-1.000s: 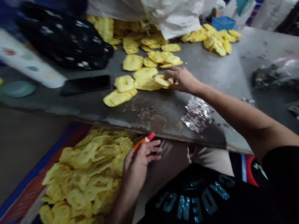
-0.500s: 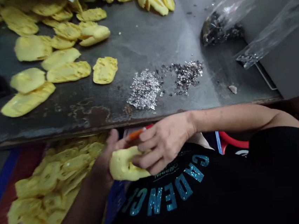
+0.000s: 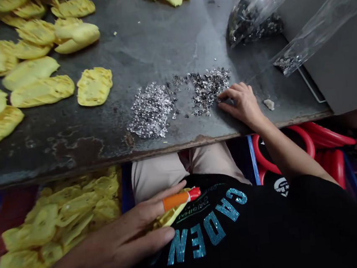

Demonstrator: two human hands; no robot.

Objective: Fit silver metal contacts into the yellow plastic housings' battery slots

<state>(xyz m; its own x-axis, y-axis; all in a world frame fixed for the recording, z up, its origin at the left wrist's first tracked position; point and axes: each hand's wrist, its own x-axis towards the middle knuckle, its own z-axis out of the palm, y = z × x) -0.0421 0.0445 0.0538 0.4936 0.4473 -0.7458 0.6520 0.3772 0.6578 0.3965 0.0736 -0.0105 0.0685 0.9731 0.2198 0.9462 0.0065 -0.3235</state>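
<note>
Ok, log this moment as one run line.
left hand: orange marker, yellow piece | right hand: beside silver sequins, on metal table

Running off the left edge of the picture beyond the metal table: rows of yellow pieces, cut through mid-shape. Spilling past the bottom edge below the table: a heap of yellow pieces, partly covered by the left hand. Disappearing under that hand's fingers: a single yellow piece and the lower end of an orange-and-red tube. Blurring together on the table: silver flakes, too small to tell apart. Running off the top edge past the table's far corner: a clear plastic bag, its dark contents too small to make out. Showing only in part beneath the table's front edge: red plastic rims, their full shape hidden.
</note>
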